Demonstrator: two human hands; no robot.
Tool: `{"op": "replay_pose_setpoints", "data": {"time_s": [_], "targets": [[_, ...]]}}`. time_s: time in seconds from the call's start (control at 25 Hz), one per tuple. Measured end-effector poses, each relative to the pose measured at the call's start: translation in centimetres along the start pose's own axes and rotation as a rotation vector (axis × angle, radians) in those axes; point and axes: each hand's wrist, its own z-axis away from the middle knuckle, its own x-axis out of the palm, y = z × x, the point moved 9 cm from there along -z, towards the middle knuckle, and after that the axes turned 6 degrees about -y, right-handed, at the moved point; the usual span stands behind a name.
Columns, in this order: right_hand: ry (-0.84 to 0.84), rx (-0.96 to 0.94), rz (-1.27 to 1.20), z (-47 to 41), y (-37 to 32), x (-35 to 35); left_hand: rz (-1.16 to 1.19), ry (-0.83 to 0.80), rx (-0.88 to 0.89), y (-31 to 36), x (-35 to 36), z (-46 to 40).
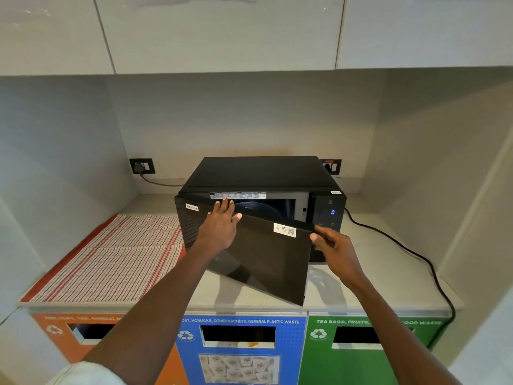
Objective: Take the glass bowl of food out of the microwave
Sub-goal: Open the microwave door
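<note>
A black microwave (pixel 261 173) stands on the white counter, its display showing 0. Its door (pixel 266 259) is swung partly open toward me, hinged on the left. My left hand (pixel 222 223) lies flat on the door's top edge, fingers spread and reaching over it. My right hand (pixel 333 245) pinches the door's free right edge between thumb and fingers. Through the gap I see the dark cavity (pixel 263 209) with a round shape inside; the glass bowl cannot be made out.
A red-striped cloth (pixel 111 254) covers the counter left of the microwave. A black power cable (pixel 416 257) runs along the right. Below the counter edge are orange (pixel 83 337), blue (pixel 238 351) and green (pixel 358 351) waste bins. Wall sockets sit behind.
</note>
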Motion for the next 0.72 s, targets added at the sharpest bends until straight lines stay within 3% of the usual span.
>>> {"op": "replay_pose_setpoints", "data": {"time_s": [0.28,0.72], "targets": [[-0.122,-0.018,0.044,3.2,-5.4,1.5,0.215,-0.033,-0.015,-0.4,-0.3,3.7],[-0.413,0.009,0.146,6.5,-11.0,10.1,0.652,0.185,-0.119,-2.9,-3.3,11.2]]}}
